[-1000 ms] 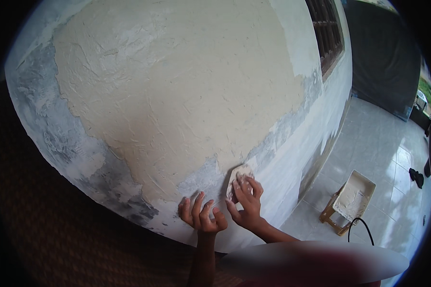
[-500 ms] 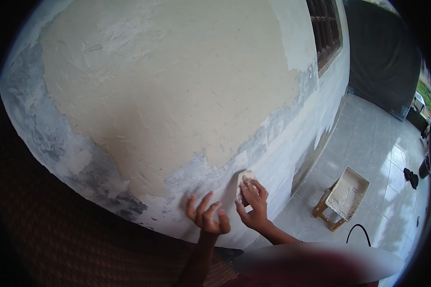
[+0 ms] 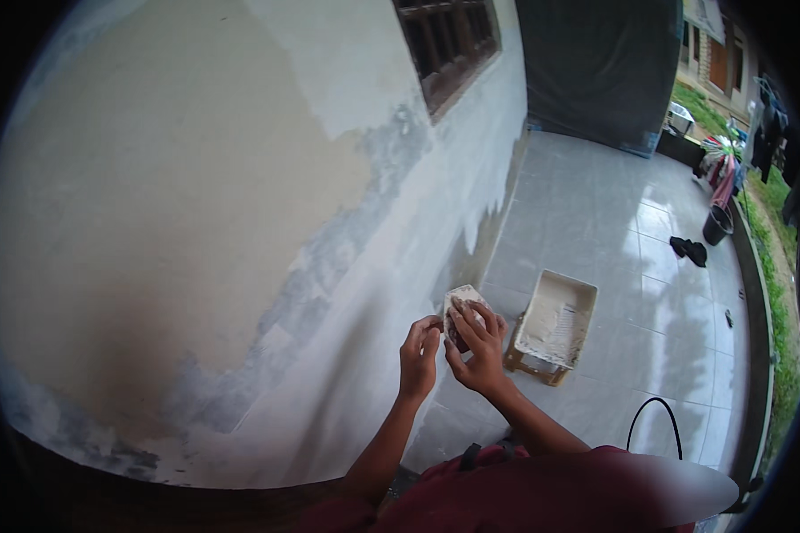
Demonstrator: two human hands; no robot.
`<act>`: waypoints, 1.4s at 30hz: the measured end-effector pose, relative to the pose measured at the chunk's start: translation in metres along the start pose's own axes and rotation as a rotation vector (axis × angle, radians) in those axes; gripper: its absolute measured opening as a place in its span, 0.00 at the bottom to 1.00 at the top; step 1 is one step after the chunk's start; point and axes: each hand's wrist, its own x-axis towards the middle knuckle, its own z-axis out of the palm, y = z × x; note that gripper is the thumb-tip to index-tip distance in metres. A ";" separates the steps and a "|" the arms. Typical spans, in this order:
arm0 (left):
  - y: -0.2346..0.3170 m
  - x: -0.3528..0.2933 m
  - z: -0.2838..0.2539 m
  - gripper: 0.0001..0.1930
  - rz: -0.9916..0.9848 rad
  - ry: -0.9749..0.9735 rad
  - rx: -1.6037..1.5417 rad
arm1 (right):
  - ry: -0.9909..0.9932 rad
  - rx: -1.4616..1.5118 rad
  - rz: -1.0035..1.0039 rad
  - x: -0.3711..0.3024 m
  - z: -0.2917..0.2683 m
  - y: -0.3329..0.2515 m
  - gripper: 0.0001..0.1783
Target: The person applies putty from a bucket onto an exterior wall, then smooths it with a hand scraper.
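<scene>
My right hand (image 3: 478,348) grips a small pale pad (image 3: 461,298) smeared with white filler, held in the air in front of the wall (image 3: 196,222). My left hand (image 3: 418,357) is up beside it, fingertips touching the pad's left edge. Both hands are off the wall, which is coated in cream plaster with grey bare patches along its lower edge.
A rectangular tray (image 3: 556,322) of white paste sits on the grey tiled floor (image 3: 613,231) just right of my hands. A black cable loop (image 3: 653,417) lies near my knee. A barred window (image 3: 449,44) is up the wall. A dark bucket (image 3: 716,224) and cloth stand far right.
Both hands have come off the wall and lifted toward me. My view has swung right, toward the floor and tray. The left hand, flat on the wall before, now touches the pad.
</scene>
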 end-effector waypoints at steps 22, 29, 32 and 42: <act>-0.175 0.076 0.236 0.11 -0.810 -0.399 -0.048 | -0.208 -0.511 0.442 -0.092 -0.099 0.229 0.25; -0.326 0.078 0.244 0.15 -0.947 -0.411 0.125 | -0.301 -0.442 0.847 -0.151 -0.054 0.309 0.23; -0.376 0.088 0.238 0.20 -0.733 -0.447 0.350 | -0.261 -0.424 1.032 -0.171 -0.042 0.357 0.21; -0.461 0.188 0.287 0.25 0.138 -0.834 0.786 | -0.330 -0.733 1.221 -0.182 0.006 0.509 0.16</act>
